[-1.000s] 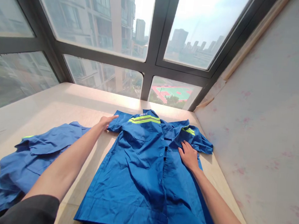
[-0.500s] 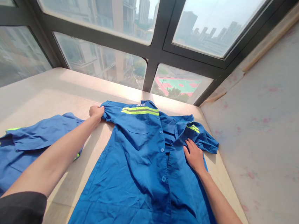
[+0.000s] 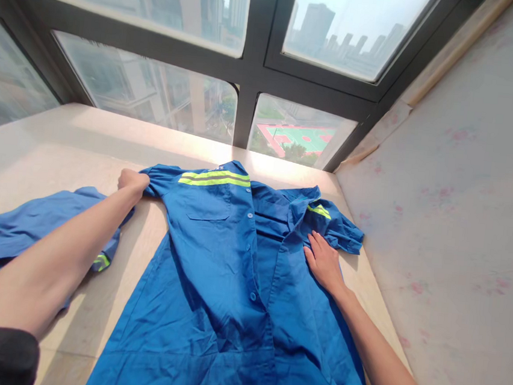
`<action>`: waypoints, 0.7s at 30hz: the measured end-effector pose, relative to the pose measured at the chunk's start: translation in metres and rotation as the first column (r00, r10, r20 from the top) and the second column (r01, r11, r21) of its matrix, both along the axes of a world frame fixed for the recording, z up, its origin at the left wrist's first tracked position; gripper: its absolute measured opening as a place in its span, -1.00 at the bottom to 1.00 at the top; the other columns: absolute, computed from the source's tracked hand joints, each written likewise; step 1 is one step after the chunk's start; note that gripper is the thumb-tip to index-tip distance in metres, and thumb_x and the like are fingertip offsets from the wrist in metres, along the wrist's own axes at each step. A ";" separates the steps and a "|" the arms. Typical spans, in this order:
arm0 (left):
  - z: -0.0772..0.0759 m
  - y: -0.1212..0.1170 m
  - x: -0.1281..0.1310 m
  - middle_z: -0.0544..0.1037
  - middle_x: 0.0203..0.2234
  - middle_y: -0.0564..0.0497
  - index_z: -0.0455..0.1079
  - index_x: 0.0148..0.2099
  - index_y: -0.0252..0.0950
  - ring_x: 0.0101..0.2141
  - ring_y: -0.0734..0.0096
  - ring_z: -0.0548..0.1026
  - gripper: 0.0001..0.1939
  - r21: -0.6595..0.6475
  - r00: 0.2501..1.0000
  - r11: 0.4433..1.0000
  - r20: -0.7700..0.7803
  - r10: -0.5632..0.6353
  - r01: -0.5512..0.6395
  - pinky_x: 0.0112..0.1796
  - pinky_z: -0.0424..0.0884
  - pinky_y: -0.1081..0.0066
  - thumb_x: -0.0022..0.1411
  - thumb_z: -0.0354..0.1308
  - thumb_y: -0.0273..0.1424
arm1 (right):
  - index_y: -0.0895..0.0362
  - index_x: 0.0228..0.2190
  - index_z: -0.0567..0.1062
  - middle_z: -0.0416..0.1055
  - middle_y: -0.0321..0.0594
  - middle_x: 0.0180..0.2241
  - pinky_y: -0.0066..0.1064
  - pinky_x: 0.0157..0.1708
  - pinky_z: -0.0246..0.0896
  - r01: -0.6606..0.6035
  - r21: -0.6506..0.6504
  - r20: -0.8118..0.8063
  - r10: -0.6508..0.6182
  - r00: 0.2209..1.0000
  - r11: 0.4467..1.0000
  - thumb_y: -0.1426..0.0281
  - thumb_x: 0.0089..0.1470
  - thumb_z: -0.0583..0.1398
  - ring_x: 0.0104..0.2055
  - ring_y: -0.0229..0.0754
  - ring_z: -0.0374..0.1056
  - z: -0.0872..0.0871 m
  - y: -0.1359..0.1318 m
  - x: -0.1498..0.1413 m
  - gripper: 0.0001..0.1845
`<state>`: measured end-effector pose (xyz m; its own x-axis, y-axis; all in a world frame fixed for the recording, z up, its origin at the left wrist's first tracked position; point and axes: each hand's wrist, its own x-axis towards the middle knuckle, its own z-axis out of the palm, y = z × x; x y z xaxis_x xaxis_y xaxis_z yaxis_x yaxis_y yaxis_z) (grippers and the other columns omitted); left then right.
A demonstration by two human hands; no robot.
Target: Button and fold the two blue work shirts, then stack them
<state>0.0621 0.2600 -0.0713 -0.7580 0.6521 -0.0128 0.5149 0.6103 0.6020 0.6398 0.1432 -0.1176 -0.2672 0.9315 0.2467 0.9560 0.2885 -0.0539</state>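
A blue short-sleeved work shirt (image 3: 204, 260) lies spread front side up, its button front partly open. Yellow-green reflective stripes cross its chest, and buttons run down one front edge. My left hand (image 3: 133, 182) is closed on the cuff of the sleeve on the left, pulling it outward; the fingertips are partly hidden. On the other front panel, below the stripe, my right hand (image 3: 322, 260) rests flat with fingers stretched out on the cloth. The sleeve on the right lies crumpled near the wall.
Left of the shirt, a second blue garment (image 3: 45, 220) with reflective stripes lies bunched, partly behind my left forearm. The pale ledge (image 3: 107, 136) ends at dark-framed windows (image 3: 250, 71). A wall with faded flower patterns (image 3: 457, 224) borders the right side.
My left hand has drawn the sleeve to the left, and the front opening has widened. My right hand stays on the right panel. The view has shifted somewhat.
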 end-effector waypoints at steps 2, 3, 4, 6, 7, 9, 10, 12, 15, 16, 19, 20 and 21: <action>0.016 -0.007 0.019 0.31 0.14 -0.62 0.13 0.24 -0.71 0.14 -0.29 0.34 -0.32 -0.020 0.998 0.997 -0.012 0.070 -0.070 0.04 0.34 -0.06 0.16 0.14 -0.39 | 0.26 0.21 0.36 0.21 0.06 0.29 -0.07 0.23 0.10 0.005 -0.009 0.000 -0.005 1.000 1.000 0.20 0.37 -0.08 0.34 0.04 0.12 -0.001 0.000 -0.001 -0.43; 0.024 -0.011 0.031 0.26 0.18 -0.60 0.11 0.24 -0.71 0.19 -0.30 0.27 -0.34 0.012 0.995 1.000 -0.101 0.014 -0.013 0.10 0.28 -0.07 0.20 0.11 -0.38 | 0.26 0.21 0.35 0.22 0.07 0.28 -0.07 0.23 0.10 0.002 -0.010 0.000 -0.002 1.000 1.000 0.21 0.37 -0.07 0.34 0.04 0.12 -0.001 0.001 -0.001 -0.44; 0.031 -0.014 0.045 0.24 0.19 -0.56 0.10 0.24 -0.70 0.21 -0.30 0.23 -0.38 0.045 0.972 0.994 -0.218 -0.091 0.103 0.13 0.24 -0.08 0.26 0.06 -0.36 | 0.27 0.20 0.35 0.23 0.08 0.28 -0.07 0.23 0.09 -0.005 -0.008 0.002 0.005 1.000 1.000 0.22 0.36 -0.07 0.33 0.05 0.12 -0.001 0.001 -0.001 -0.44; 0.041 -0.021 0.075 0.25 0.19 -0.51 0.10 0.28 -0.65 0.21 -0.25 0.23 -0.40 -0.007 0.867 0.934 -0.372 -0.333 0.356 0.14 0.23 -0.07 0.32 0.01 -0.34 | 0.30 0.18 0.37 0.26 0.12 0.25 -0.09 0.23 0.08 -0.017 -0.008 0.013 0.017 1.000 1.000 0.23 0.34 -0.04 0.30 0.06 0.15 0.000 0.003 -0.001 -0.45; 0.043 -0.024 0.092 0.29 0.19 -0.44 0.16 0.28 -0.57 0.21 -0.20 0.26 -0.39 -0.034 0.838 0.910 -0.378 -0.394 0.413 0.15 0.23 -0.02 0.28 0.08 -0.33 | 0.31 0.17 0.38 0.28 0.12 0.23 -0.09 0.22 0.10 -0.015 -0.014 0.020 0.015 1.000 1.000 0.24 0.33 -0.03 0.28 0.08 0.18 0.002 0.004 -0.002 -0.46; 0.040 -0.030 0.128 0.33 0.19 -0.36 0.20 0.28 -0.45 0.21 -0.11 0.27 -0.37 -0.095 0.735 0.815 -0.380 -0.561 0.572 0.17 0.24 0.06 0.28 0.12 -0.19 | 0.25 0.15 0.41 0.32 0.10 0.20 -0.08 0.15 0.15 0.010 -0.039 0.029 -0.009 1.000 0.999 0.25 0.31 0.00 0.23 0.11 0.23 0.009 0.008 -0.004 -0.48; 0.036 -0.034 0.147 0.32 0.21 -0.34 0.18 0.31 -0.44 0.24 -0.08 0.25 -0.34 -0.119 0.673 0.752 -0.372 -0.639 0.649 0.19 0.22 0.07 0.30 0.09 -0.13 | 0.22 0.14 0.43 0.34 0.08 0.18 -0.09 0.10 0.19 0.025 -0.057 0.033 -0.023 0.999 0.998 0.24 0.30 0.02 0.19 0.12 0.25 0.012 0.011 -0.005 -0.50; 0.023 -0.045 0.182 0.19 0.31 -0.35 0.11 0.37 -0.44 0.33 -0.08 0.10 -0.23 -0.171 0.559 0.638 -0.349 -0.752 0.751 0.24 0.12 0.03 0.33 0.02 -0.01 | 0.18 0.12 0.45 0.39 0.07 0.10 -0.13 0.01 0.22 0.047 -0.091 0.050 -0.043 0.998 0.995 0.23 0.28 0.06 0.08 0.12 0.31 0.021 0.018 -0.008 -0.53; -0.004 -0.067 0.220 -0.04 0.40 -0.34 0.00 0.44 -0.42 0.39 -0.15 -0.14 -0.09 -0.251 0.378 0.477 -0.356 -0.854 0.842 0.28 -0.09 -0.12 0.31 -0.05 0.13 | 0.20 0.08 0.47 0.44 0.07 -0.06 -0.20 -0.06 0.19 0.057 -0.122 0.101 -0.045 0.994 0.991 0.23 0.26 0.11 -0.05 0.09 0.34 0.033 0.029 -0.014 -0.55; -0.013 -0.075 0.226 -0.05 0.41 -0.32 0.00 0.45 -0.40 0.40 -0.12 -0.14 -0.10 -0.275 0.323 0.431 -0.360 -0.875 0.860 0.30 -0.15 -0.12 0.31 -0.06 0.13 | 0.20 0.06 0.48 0.44 0.07 -0.10 -0.21 -0.08 0.18 0.060 -0.124 0.118 -0.045 0.992 0.990 0.23 0.25 0.12 -0.07 0.08 0.34 0.036 0.031 -0.015 -0.56; -0.031 -0.094 0.230 0.01 0.40 -0.26 0.04 0.44 -0.38 0.40 -0.01 -0.09 -0.17 -0.290 0.287 0.413 -0.392 -0.874 0.863 0.32 -0.19 -0.04 0.37 -0.16 0.10 | 0.20 0.02 0.49 0.41 0.06 -0.13 -0.23 -0.13 0.16 0.053 -0.106 0.164 -0.035 0.986 0.993 0.22 0.28 0.10 -0.09 0.07 0.31 0.040 0.029 -0.020 -0.59; -0.034 -0.098 0.228 0.02 0.39 -0.26 0.05 0.44 -0.39 0.40 0.01 -0.08 -0.18 -0.289 0.280 0.413 -0.406 -0.870 0.864 0.33 -0.18 -0.03 0.38 -0.18 0.10 | 0.21 0.04 0.48 0.40 0.07 -0.13 -0.23 -0.15 0.15 0.047 -0.091 0.179 -0.030 0.983 0.995 0.22 0.29 0.08 -0.09 0.08 0.30 0.040 0.026 -0.022 -0.58; -0.036 -0.101 0.226 0.02 0.39 -0.26 0.06 0.44 -0.39 0.40 0.01 -0.08 -0.18 -0.288 0.272 0.411 -0.418 -0.867 0.865 0.33 -0.18 -0.02 0.39 -0.18 0.09 | 0.22 0.07 0.45 0.39 0.09 -0.13 -0.22 -0.17 0.14 0.039 -0.073 0.191 -0.025 0.981 0.997 0.23 0.30 0.06 -0.08 0.09 0.29 0.039 0.023 -0.024 -0.56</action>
<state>0.2877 0.1587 -0.1075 0.3524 0.9284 0.1180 0.9218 -0.3661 0.1275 0.6158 0.1663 -0.0783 -0.2719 0.9544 0.1230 0.9597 0.2593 0.1086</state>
